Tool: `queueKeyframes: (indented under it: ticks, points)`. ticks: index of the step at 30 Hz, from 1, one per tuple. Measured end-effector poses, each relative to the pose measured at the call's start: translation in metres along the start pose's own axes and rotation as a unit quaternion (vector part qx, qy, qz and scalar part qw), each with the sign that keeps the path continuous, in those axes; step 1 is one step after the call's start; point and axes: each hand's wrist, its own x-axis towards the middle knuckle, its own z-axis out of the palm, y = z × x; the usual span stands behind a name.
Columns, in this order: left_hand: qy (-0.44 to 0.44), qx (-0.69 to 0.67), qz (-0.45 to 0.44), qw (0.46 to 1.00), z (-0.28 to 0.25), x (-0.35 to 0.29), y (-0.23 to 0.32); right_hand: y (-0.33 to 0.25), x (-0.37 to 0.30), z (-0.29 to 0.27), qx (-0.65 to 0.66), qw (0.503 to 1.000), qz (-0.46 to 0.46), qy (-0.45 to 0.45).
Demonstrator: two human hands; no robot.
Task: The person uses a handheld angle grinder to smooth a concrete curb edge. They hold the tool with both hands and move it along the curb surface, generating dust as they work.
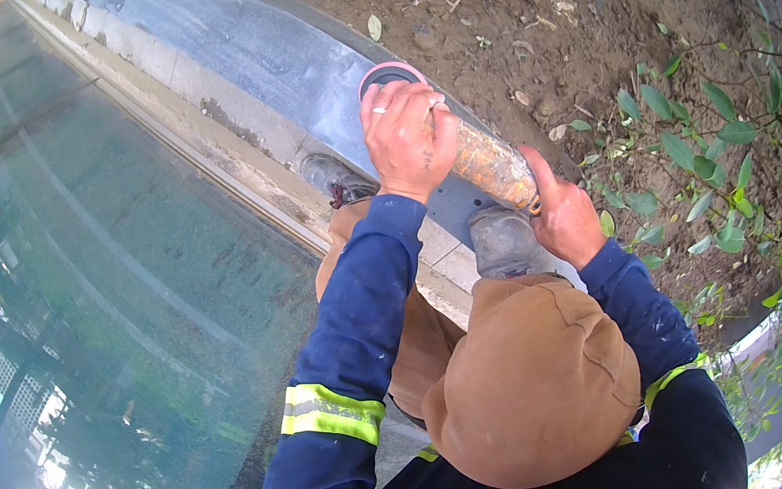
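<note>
Both my hands are on a worn, paint-flecked angle grinder (493,166) with a patchy orange and grey body. My left hand (410,135) wraps round its front end, close behind the round disc (391,72) with a pinkish rim. Its rear end is in my right hand (569,216), the thumb lying along the body and the other fingers mostly hidden. The disc lies over the smooth grey-blue stone slab (260,46), at its edge nearest the soil. Pale dust whitens the slab beside the disc. Whether the disc spins I cannot tell.
My boots (507,239) stand along the slab, with my brown-trousered knee (533,385) bent below my hands. On the left, a narrow ledge (183,139) borders a greenish reflecting surface (113,276) that looks like water. Bare soil (521,33) and leafy branches (702,157) lie right.
</note>
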Motion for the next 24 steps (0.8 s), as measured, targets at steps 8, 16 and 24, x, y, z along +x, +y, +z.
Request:
queueKeyframes:
  ticks: [8,16,24]
  points:
    - [0.021,0.009,0.010,1.000,-0.005,0.026,-0.026,-0.013,0.036,0.000,-0.021,1.000,0.005,-0.019]
    - [0.007,0.040,-0.023,0.999,-0.022,-0.004,-0.027,-0.020,0.022,0.011,-0.005,0.999,-0.016,-0.041]
    - [0.008,-0.006,-0.007,1.000,-0.007,0.000,-0.012,-0.009,0.007,0.004,0.003,1.000,0.002,-0.020]
